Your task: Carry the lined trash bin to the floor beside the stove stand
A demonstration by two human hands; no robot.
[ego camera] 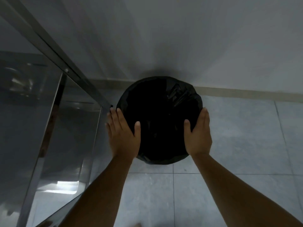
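Head view, trash bin: the round trash bin [159, 120] sits dead centre, seen from straight above; mouth dark, nothing readable inside; it is low over the tiled floor [229, 145], close to the wall [180, 38], but whether its base touches the tiles I cannot tell.
Head view, liner: a black bin liner [180, 94] is folded over the rim, crinkled and glossy at the far right; the fold looks loose there.
Head view, left hand: the left hand [123, 136] is clamped on the bin's left side; fingers spread down the outside, thumb hooked over the rim onto the liner.
Head view, right hand: the right hand [198, 136] mirrors it on the right side; palm flat to the wall of the bin, thumb over the rim; 2 hands, 1 firm squeeze.
Head view, stove stand: the steel stove stand [49, 112] fills the left; its edge is just beside the left fingertips, so the spot looks right.
Risk, knuckles: the left fingers are very near that steel corner; a drift leftward could pinch them.
Risk, liner: thumbs sliding out carelessly could drag the liner off the rim and let it slump inside.
Risk, placement: letting go before the base is flat could tip the bin against the wall.
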